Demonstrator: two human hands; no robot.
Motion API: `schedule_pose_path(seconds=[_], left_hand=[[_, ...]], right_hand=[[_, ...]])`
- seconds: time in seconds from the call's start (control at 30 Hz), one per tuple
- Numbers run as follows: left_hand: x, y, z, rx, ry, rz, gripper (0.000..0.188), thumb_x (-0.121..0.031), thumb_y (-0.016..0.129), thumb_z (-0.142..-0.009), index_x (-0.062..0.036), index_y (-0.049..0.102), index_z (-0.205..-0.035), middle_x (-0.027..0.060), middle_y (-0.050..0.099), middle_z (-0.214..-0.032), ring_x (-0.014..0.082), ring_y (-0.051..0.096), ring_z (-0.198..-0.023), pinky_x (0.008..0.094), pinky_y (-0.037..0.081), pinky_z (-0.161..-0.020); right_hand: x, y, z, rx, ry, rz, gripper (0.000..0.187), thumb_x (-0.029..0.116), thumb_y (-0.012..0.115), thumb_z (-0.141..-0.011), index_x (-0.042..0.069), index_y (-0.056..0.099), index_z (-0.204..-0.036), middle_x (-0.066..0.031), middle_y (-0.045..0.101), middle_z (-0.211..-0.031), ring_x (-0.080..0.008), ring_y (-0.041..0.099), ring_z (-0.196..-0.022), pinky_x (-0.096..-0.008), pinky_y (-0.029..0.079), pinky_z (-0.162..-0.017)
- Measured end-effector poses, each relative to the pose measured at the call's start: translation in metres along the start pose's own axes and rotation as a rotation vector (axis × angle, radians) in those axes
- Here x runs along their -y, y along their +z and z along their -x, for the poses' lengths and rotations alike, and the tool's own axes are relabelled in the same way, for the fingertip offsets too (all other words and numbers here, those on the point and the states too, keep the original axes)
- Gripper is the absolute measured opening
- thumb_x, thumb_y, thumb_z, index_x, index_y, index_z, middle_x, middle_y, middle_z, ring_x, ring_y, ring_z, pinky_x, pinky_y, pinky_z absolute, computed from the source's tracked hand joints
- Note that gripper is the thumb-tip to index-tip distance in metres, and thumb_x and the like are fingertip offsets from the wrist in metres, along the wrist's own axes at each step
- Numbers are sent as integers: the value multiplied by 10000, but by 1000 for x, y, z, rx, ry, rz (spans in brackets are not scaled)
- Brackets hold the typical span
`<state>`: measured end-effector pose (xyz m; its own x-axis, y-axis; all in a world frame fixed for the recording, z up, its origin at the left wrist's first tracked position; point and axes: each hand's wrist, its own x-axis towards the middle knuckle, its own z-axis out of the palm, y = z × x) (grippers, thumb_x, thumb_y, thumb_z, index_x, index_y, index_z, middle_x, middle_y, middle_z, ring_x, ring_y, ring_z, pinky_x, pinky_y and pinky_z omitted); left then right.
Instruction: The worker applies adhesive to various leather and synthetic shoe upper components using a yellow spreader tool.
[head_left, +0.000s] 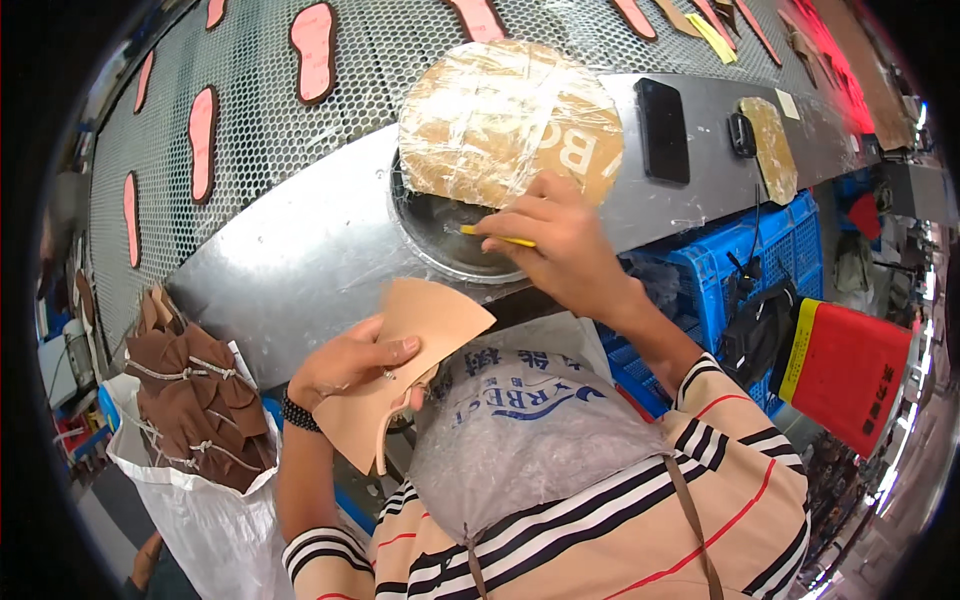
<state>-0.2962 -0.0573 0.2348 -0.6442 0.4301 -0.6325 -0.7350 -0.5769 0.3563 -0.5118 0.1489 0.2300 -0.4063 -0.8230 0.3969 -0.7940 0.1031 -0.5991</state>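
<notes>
My left hand [345, 362] holds a tan leather piece [400, 375] with a curved cut-out, thumb on top, over a clear plastic bag [520, 430] in my lap. My right hand [560, 245] grips a yellow brush handle [500, 238] and reaches into a round metal pot [450, 240] sunk in the steel ledge [300, 260]. A cardboard disc wrapped in clear film [505, 120] leans over the pot's far side.
A perforated conveyor [260, 110] carries pink insoles [314, 50] behind the ledge. A black phone [662, 130] lies on the ledge. Bundled brown leather pieces [195, 400] fill a white sack at left. Blue crates [740, 270] and a red box [850, 375] stand at right.
</notes>
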Motion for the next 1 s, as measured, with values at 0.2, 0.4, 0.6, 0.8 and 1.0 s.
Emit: schedule_pose_path(seconds=[0.2, 0.4, 0.6, 0.8, 1.0], left_hand=[[-12, 5, 0, -57, -136, 63, 459, -232, 648, -1014, -3, 441, -1353, 102, 656, -917, 180, 702, -671, 264, 569, -538], [-9, 11, -2, 11, -170, 130, 447, -217, 636, -1021, -12, 422, -1355, 100, 644, -906, 180, 702, -682, 268, 571, -528], [4, 8, 0, 23, -71, 147, 437, -222, 620, -1031, -19, 423, -1364, 102, 644, -910, 182, 703, -687, 271, 566, -517], [9, 17, 4, -28, 85, 87, 426, -229, 635, -1020, -4, 444, -1328, 103, 648, -878, 188, 704, -685, 283, 566, -514], [24, 12, 10, -337, 529, -37, 462, -151, 731, -921, -16, 481, -1285, 122, 691, -916, 157, 682, -723, 290, 584, -621]], right_hand=[[17, -39, -33, 123, -31, -337, 183, 153, 827, -774, 124, 798, -952, 8, 716, -839, -212, 514, -791, -327, 439, -742], [14, -24, -48, 270, -262, -456, 200, 182, 814, -772, 117, 788, -959, 7, 697, -861, -225, 506, -823, -334, 450, -767], [8, -37, -39, 399, -309, -439, 234, 273, 814, -770, 103, 782, -928, 13, 701, -869, -217, 499, -819, -339, 411, -738], [11, -64, -42, 489, -263, -514, 153, 173, 803, -818, 96, 782, -949, -2, 697, -845, -213, 545, -843, -334, 456, -744], [13, -78, -45, 224, -128, -438, 122, 155, 800, -838, 65, 766, -913, -41, 714, -832, -221, 581, -791, -341, 480, -730]])
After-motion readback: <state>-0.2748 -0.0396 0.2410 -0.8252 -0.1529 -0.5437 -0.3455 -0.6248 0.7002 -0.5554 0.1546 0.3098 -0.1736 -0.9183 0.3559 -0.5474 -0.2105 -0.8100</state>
